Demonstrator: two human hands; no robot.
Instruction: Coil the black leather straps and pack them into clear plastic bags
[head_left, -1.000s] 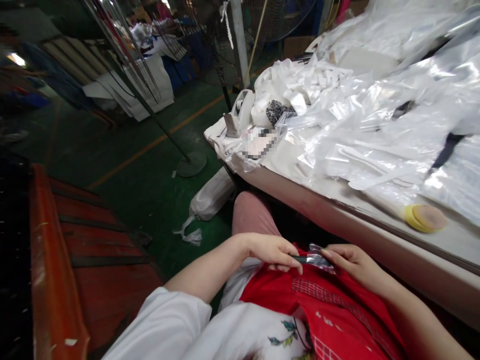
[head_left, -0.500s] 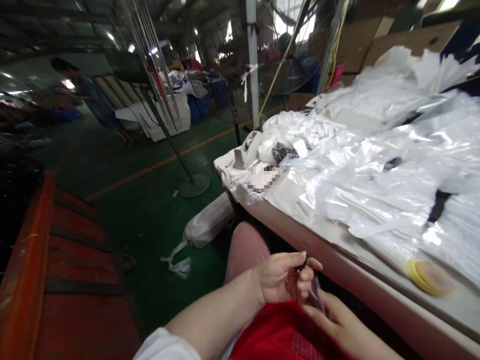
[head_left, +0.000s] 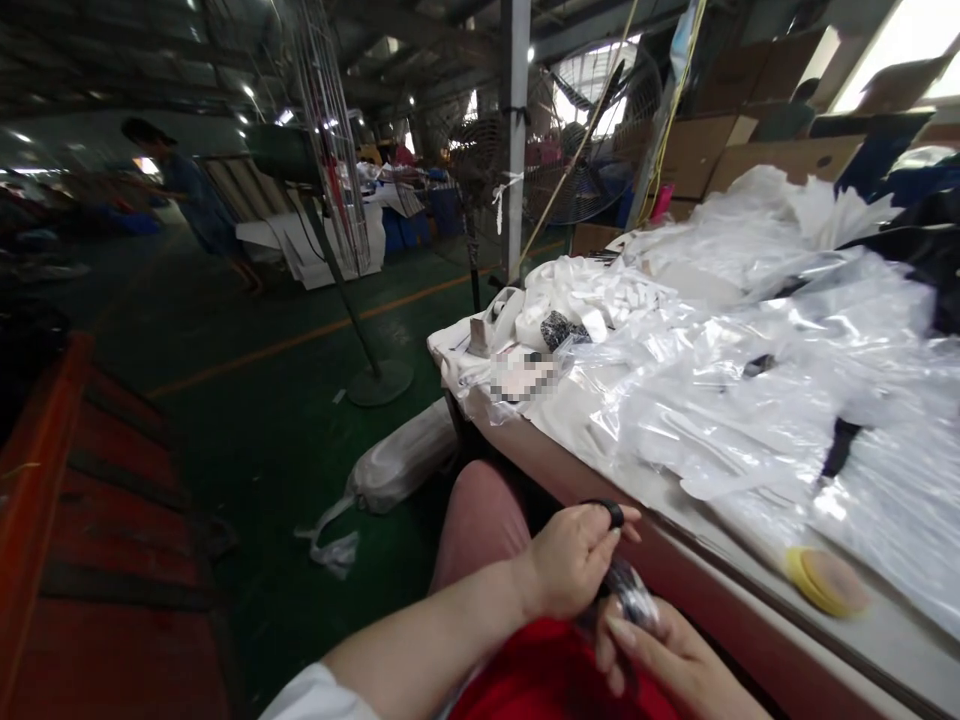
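Note:
My left hand (head_left: 574, 560) is closed in a pinch on a small black strap-like piece (head_left: 609, 510), held just in front of the table edge. My right hand (head_left: 660, 655) sits below it, fingers curled around a small clear plastic bag (head_left: 634, 595) that the black piece runs into. Both hands hover over my lap, above a red cloth (head_left: 547, 680).
A long white table (head_left: 720, 590) on the right is heaped with clear plastic bags (head_left: 750, 400), white fabric pieces (head_left: 600, 295), a tape dispenser (head_left: 487, 325) and a yellow tape roll (head_left: 825, 580). A standing fan (head_left: 352, 250) stands on the green floor, a white sack (head_left: 405, 460) below the table, an orange bin at left.
The view has tilted upward. My hands rose from my lap toward the table edge; the left hand turned from flat on the black piece to a pinch, and the right hand moved beneath it.

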